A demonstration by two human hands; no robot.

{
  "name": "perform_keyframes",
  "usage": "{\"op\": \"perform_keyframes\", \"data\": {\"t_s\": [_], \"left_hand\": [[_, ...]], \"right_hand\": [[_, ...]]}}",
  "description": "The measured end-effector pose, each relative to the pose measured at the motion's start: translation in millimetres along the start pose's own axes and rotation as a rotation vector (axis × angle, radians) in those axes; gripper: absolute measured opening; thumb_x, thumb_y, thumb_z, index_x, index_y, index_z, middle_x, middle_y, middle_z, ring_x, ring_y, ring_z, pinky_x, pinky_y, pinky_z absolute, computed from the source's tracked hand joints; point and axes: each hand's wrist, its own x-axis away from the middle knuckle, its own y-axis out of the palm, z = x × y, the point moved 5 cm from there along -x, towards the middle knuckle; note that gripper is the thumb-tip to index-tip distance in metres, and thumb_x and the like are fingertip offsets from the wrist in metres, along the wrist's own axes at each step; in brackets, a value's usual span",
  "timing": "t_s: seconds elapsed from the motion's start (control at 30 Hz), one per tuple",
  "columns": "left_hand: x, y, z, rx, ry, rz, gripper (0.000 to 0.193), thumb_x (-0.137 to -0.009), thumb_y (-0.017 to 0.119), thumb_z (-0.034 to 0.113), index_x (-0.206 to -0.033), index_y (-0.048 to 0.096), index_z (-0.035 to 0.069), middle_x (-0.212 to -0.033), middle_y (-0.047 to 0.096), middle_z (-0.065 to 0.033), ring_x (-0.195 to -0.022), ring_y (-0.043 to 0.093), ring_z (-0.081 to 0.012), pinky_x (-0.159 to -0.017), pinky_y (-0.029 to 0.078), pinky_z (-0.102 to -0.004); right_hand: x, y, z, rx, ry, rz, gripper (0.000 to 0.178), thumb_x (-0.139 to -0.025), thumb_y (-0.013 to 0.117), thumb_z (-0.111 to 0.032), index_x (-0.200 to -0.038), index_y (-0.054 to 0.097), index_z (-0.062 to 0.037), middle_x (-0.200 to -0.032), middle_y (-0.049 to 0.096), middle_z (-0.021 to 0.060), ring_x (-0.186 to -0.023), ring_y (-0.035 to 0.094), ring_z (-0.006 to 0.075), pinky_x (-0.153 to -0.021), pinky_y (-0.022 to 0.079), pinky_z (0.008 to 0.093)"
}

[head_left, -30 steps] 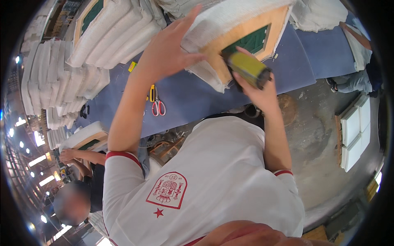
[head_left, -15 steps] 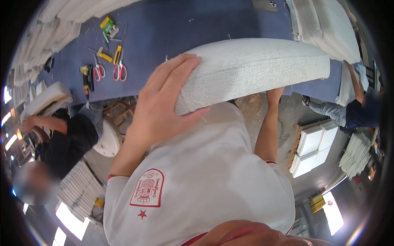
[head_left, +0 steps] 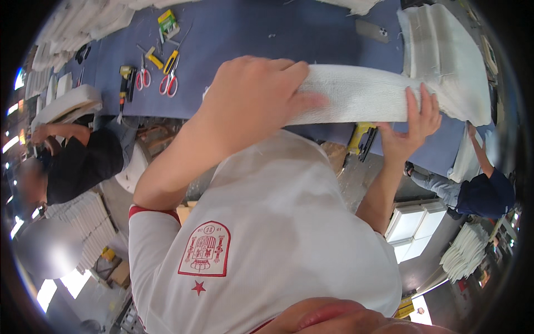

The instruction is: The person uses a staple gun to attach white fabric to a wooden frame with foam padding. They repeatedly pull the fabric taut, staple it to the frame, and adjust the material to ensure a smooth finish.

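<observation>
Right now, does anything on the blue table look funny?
The yellow tool by the right hand seems to poke past the edge of the blue table, so it might get knocked off.

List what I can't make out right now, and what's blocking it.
All in the head view:
Left end of the white padded piece: covered by the left hand.
Far side of that piece: turned away from the camera.
Top of the yellow-and-black tool: hidden by the padded piece.
Upper-left white stack: cut off by the picture's upper edge.
Small black item at far left: too small to identify.
</observation>
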Motion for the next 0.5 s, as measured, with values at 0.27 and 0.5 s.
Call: {"op": "perform_keyframes", "data": {"t_s": [0.27, 0.5], "left_hand": [[9.5, -34.3, -85.9, 0.590, 0.046, -0.004, 0.038, -0.113, 0.072, 0.023, -0.142, 0.078, 0.000, -0.122, 0.086, -0.0176, -0.110, 0.083, -0.0249, -0.098, 0.061, -0.0366], [105.6, 79.9, -231.2, 1.006, -0.495, 0.158, 0.044, -0.116, 0.073, 0.030, -0.146, 0.075, -0.003, -0.133, 0.081, -0.0095, -0.121, 0.075, -0.0193, -0.106, 0.058, -0.0376]], "right_hand": [[-38.3, -11.8, -16.6, -0.025, 0.197, -0.199, 0.098, -0.075, 0.092, -0.076, -0.156, 0.075, -0.0238, -0.173, 0.060, 0.0085, -0.167, 0.043, 0.0405, -0.138, 0.007, 0.0738], [-100.4, -2.9, -85.3, -0.158, -0.011, -0.575, 0.105, -0.081, 0.097, -0.061, -0.171, 0.059, -0.0248, -0.170, 0.058, 0.0149, -0.166, 0.044, 0.0398, -0.137, 0.016, 0.0759]]}}
